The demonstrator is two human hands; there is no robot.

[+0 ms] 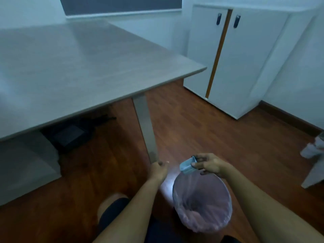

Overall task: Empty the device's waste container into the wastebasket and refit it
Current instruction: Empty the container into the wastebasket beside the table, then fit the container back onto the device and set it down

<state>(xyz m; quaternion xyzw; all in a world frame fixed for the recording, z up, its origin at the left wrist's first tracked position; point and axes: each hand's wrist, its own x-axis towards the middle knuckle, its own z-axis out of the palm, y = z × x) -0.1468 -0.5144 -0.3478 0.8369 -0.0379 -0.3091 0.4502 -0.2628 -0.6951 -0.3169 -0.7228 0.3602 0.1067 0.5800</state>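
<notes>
Both arms reach forward: left grip [158,168] curled closed, right grip [208,165] pinching something small.

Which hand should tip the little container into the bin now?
The right hand. It already pinches the small blue container at the far rim of the pink-lined bin, so probably only a tilt is needed. The left hand is closed, off to the bin's left, and seems to hold nothing.

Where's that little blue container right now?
In the head view, the blue container is in the right hand, tipped over the far rim of the pink-lined wastebasket.
</notes>
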